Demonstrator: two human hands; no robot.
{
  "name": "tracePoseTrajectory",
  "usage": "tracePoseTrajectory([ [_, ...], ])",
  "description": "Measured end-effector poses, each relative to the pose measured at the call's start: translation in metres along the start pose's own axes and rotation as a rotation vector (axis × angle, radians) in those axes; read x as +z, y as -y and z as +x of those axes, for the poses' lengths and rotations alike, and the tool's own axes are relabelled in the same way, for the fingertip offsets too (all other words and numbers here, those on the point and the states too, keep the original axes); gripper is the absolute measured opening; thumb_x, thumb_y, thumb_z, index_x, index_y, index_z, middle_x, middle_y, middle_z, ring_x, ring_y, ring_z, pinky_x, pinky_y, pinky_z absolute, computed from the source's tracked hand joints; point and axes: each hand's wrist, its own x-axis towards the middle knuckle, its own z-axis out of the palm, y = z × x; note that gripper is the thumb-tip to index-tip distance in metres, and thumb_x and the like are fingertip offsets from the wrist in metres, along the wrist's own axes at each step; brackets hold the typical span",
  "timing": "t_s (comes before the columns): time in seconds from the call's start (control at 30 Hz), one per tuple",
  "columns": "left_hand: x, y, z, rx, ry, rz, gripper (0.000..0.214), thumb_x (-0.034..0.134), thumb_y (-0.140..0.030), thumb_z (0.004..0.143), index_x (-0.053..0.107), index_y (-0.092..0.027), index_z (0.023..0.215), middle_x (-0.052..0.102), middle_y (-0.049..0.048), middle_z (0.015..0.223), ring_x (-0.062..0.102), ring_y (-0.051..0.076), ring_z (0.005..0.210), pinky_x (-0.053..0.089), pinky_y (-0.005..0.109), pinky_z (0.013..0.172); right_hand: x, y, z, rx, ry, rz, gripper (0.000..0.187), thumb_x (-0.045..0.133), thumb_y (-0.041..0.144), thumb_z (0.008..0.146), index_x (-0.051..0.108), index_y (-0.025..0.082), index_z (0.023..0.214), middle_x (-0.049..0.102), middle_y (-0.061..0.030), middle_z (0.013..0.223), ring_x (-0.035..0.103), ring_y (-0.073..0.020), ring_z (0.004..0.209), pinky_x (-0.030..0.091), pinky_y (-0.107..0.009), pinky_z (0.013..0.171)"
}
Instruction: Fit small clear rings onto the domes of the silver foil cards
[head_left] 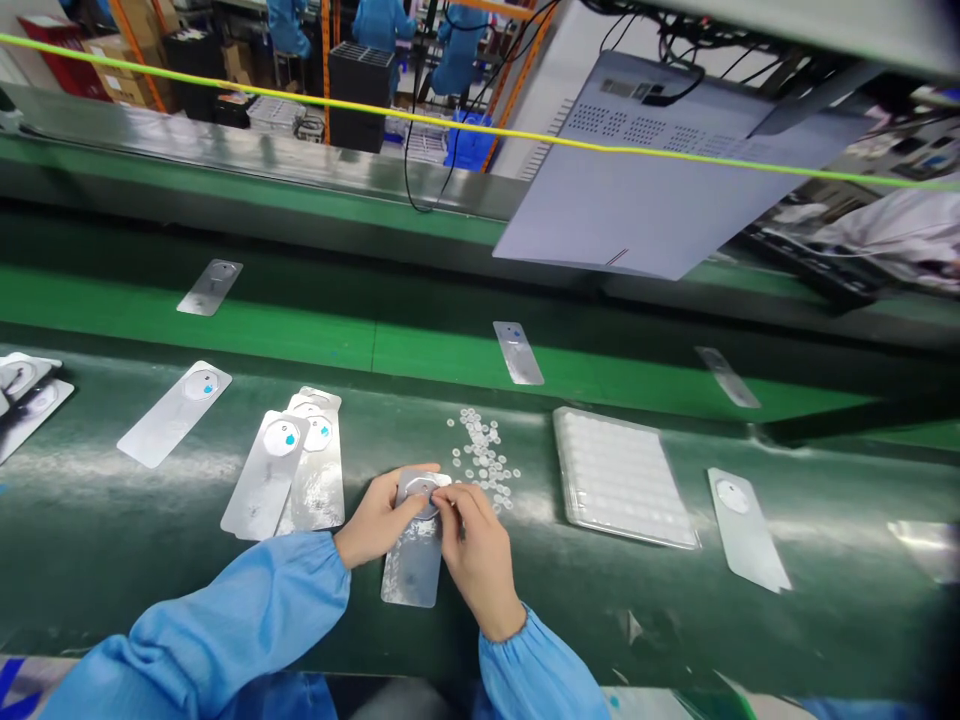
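My left hand (382,522) grips the upper left side of a flat silver panel (412,572) with a round feature near its top, its thumb lying across the face. At that round area, my right hand (478,548) pinches with thumb and fingertips; whatever sits between them is too small to make out. Just beyond my right hand lies a scatter of small clear rings (484,450). Left of my left hand, several similar panels (262,485) overlap, with white round patches and blue marks.
A clear-wrapped white tray (626,475) sits right of the rings. Single panels lie on the green bench at left (172,415) and right (750,530). Others rest on the green belt (420,350) behind. A grey monitor-like panel (637,180) and a yellow cord (480,128) hang overhead.
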Motion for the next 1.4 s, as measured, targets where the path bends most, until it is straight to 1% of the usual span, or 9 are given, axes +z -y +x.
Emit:
tracePoseTrajectory([
  [0.13, -0.002, 0.006, 0.004, -0.045, -0.037, -0.097, 0.053, 0.071, -0.027, 0.082, 0.065, -0.013, 0.132, 0.075, 0.0108, 0.115, 0.07, 0.026, 0.102, 0.052, 0.032, 0.09, -0.007, 0.005, 0.003, 0.325, -0.053, 0.375, 0.027, 0.064, 0.045, 0.094, 0.067, 0.02, 0.084, 0.057, 0.0004, 0.068, 0.053, -0.0146, 0.058, 0.044, -0.025, 0.051],
  [0.23, -0.004, 0.01, 0.006, -0.094, -0.013, -0.219, 0.061, 0.072, -0.027, 0.082, 0.059, -0.014, 0.139, 0.077, 0.0114, 0.112, 0.072, 0.027, 0.102, 0.053, 0.035, 0.091, -0.046, -0.005, -0.016, 0.551, -0.223, 0.605, 0.037, 0.076, 0.055, 0.083, 0.065, 0.019, 0.081, 0.048, 0.0049, 0.06, 0.043, -0.0103, 0.051, 0.037, -0.021, 0.045],
  [0.37, -0.005, 0.009, 0.004, -0.108, 0.001, -0.197, 0.063, 0.073, -0.03, 0.083, 0.056, -0.014, 0.142, 0.076, 0.0115, 0.112, 0.072, 0.026, 0.103, 0.054, 0.032, 0.087, -0.124, -0.035, -0.074, 0.791, -0.628, 0.302, 0.055, 0.088, 0.062, 0.06, 0.071, 0.019, 0.089, 0.066, -0.0026, 0.078, 0.058, -0.016, 0.066, 0.051, -0.025, 0.054],
  [0.47, -0.003, 0.004, 0.001, -0.106, -0.012, -0.116, 0.066, 0.076, -0.03, 0.081, 0.056, -0.015, 0.142, 0.077, 0.0093, 0.106, 0.073, 0.023, 0.094, 0.055, 0.029, 0.08, -0.147, -0.043, -0.104, 0.833, -0.616, 0.026, 0.058, 0.084, 0.066, 0.064, 0.075, 0.017, 0.094, 0.072, -0.008, 0.085, 0.063, -0.0204, 0.067, 0.056, -0.03, 0.055],
  [0.57, 0.0, -0.001, 0.0, -0.111, -0.019, -0.104, 0.067, 0.077, -0.028, 0.079, 0.055, -0.015, 0.14, 0.077, 0.007, 0.095, 0.073, 0.021, 0.087, 0.055, 0.029, 0.074, -0.118, -0.03, -0.098, 0.603, -0.418, -0.004, 0.043, 0.075, 0.058, 0.079, 0.077, 0.018, 0.096, 0.074, -0.0094, 0.088, 0.067, -0.0214, 0.066, 0.058, -0.032, 0.059],
  [0.7, 0.004, -0.005, -0.001, -0.08, -0.034, -0.05, 0.042, 0.073, -0.024, 0.078, 0.066, -0.013, 0.118, 0.076, 0.0052, 0.083, 0.071, 0.019, 0.077, 0.053, 0.027, 0.068, -0.052, 0.001, -0.052, 0.189, -0.185, 0.01, 0.02, 0.063, 0.035, 0.096, 0.077, 0.021, 0.101, 0.074, -0.0095, 0.096, 0.071, -0.0219, 0.08, 0.059, -0.03, 0.062],
  [0.83, 0.006, -0.007, -0.003, 0.024, -0.095, 0.05, 0.028, 0.074, -0.023, 0.076, 0.072, -0.013, 0.102, 0.076, 0.0056, 0.088, 0.069, 0.018, 0.079, 0.052, 0.026, 0.073, -0.018, 0.012, -0.021, -0.06, -0.062, -0.06, 0.024, 0.054, 0.022, 0.102, 0.074, 0.023, 0.114, 0.072, -0.0094, 0.101, 0.072, -0.0212, 0.089, 0.06, -0.031, 0.077],
  [1.23, 0.003, 0.001, -0.003, 0.071, -0.014, 0.076, 0.034, 0.068, -0.026, 0.082, 0.073, -0.013, 0.113, 0.076, 0.0086, 0.102, 0.068, 0.025, 0.098, 0.053, 0.034, 0.088, -0.011, -0.001, -0.013, -0.159, -0.019, -0.229, 0.023, 0.051, 0.023, 0.104, 0.073, 0.021, 0.11, 0.073, -0.0087, 0.099, 0.072, -0.0193, 0.086, 0.06, -0.032, 0.082],
  [1.4, 0.004, 0.0, -0.003, 0.091, -0.004, 0.087, 0.031, 0.069, -0.027, 0.082, 0.074, -0.015, 0.109, 0.076, 0.0076, 0.101, 0.068, 0.026, 0.099, 0.052, 0.035, 0.091, -0.009, 0.001, -0.01, -0.139, 0.007, -0.317, 0.022, 0.048, 0.025, 0.104, 0.069, 0.021, 0.107, 0.072, -0.0081, 0.099, 0.072, -0.0185, 0.082, 0.058, -0.026, 0.07],
])
